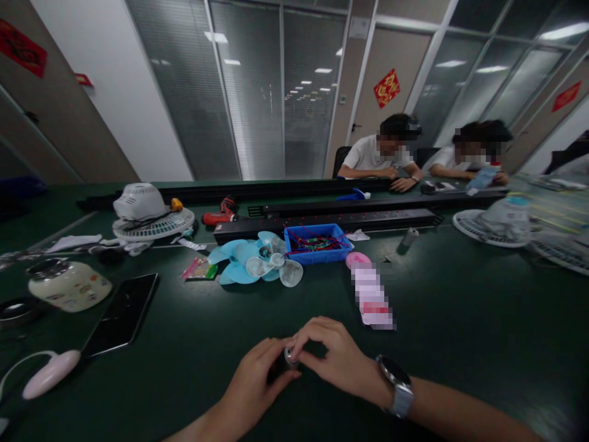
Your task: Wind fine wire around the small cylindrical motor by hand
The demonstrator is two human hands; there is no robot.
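A small metal part (291,356), too tiny to be identified, is pinched between the left hand (257,380) and the right hand (334,359), both closed on it low over the green table (460,319) near its front edge. Progress is hard to judge tbh: the blue fan blades (255,263) are lying loose and the fan housing (147,215) is set apart at the back, so plenty looks undone. Open room is seen right of the hands; the phone (122,314) and the pink bottle (370,294) are kept well apart from them.
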